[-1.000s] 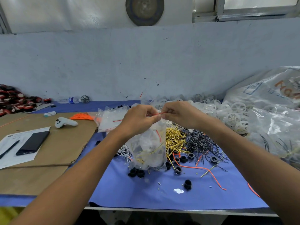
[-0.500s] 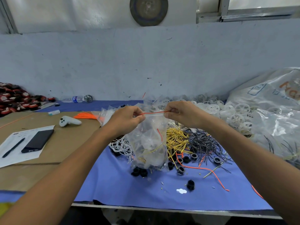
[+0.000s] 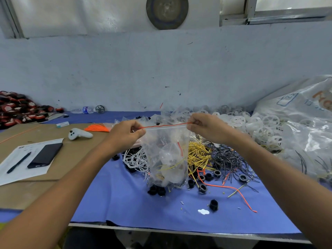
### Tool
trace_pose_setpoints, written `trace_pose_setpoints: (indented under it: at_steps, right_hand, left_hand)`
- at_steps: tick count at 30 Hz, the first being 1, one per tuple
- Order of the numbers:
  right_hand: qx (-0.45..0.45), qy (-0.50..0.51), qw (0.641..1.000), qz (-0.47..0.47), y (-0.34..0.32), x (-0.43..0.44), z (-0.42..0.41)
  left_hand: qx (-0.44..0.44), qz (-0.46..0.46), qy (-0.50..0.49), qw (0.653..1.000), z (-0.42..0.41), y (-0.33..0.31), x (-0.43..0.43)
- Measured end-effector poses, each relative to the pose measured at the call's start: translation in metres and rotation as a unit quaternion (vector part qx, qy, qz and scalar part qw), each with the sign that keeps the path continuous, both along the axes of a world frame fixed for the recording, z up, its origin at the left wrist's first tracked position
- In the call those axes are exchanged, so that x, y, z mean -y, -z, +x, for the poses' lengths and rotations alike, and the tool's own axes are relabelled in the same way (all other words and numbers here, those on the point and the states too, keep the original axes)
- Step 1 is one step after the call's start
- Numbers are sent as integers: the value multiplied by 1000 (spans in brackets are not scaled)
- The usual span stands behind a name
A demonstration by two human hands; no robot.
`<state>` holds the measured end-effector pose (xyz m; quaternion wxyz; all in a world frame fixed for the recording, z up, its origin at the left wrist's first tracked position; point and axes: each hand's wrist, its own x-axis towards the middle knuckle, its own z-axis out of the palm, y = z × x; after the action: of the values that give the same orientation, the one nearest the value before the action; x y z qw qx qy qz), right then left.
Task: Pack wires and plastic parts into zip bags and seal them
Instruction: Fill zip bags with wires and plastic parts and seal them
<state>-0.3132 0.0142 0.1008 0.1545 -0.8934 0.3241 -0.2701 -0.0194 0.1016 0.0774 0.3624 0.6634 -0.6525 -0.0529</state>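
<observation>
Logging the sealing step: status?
Left hand and right hand pinch zip bag top corners. Wires inside; zip strip stretched straight. Nothing blocking.

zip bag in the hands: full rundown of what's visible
The zip bag is clear, crinkled thin plastic with a red zip strip along its top edge. It hangs upright, stretched taut at the top between the left hand and right hand, each pinching one upper corner. Inside show a yellow wire, a red wire and pale plastic parts. Its bottom reaches the black rings on the blue cloth; contact is unclear.
</observation>
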Motion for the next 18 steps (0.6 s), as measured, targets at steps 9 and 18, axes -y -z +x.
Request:
trace_pose_setpoints:
  at_steps: [9, 18]
  right_hand:
    - [-58, 4, 998, -31, -2, 2, 21]
    - [319, 8, 920, 230, 51, -15, 19]
  left_hand:
    - [-20, -17, -18, 999, -2, -4, -3]
    - [-203, -7, 47, 978, -13, 2, 1]
